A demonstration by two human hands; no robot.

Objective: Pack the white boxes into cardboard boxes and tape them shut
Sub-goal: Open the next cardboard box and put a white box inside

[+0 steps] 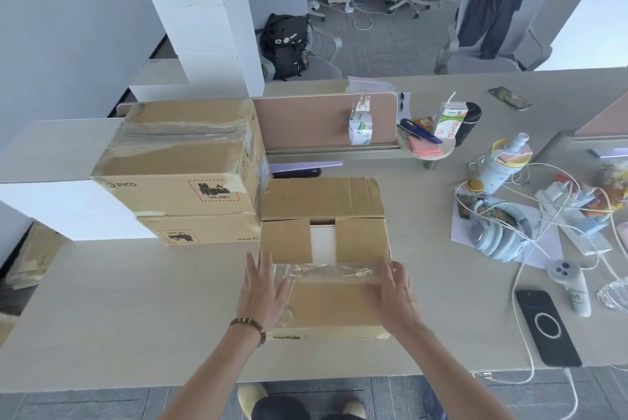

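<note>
Our left hand (261, 290) lies flat with straight, spread fingers on the near-left corner of the open cardboard box (324, 260), and our right hand (396, 290) lies equally flat on its near-right corner; neither hand holds anything. Both press on the near flap (328, 304), which carries a crinkled strip of clear tape along its far edge.

Outward from the hands, the two short side flaps are folded in, and in the gap between them we see a white box (323, 239) inside. The far flap stands open, tilted away from us. We judge this carton loaded but not yet closed: both long flaps must come down before any taping.

Just to the left, touching this carton, two PICO cartons (180, 175) stand stacked, the upper one taped across its top, so they look finished. Further left and behind them, several white boxes (71, 205) wait unpacked. The roll of packing tape (360, 127) hangs on the desk divider (306, 120), far from our hands, so we will have to reach across the desk (136, 300) for it.
</note>
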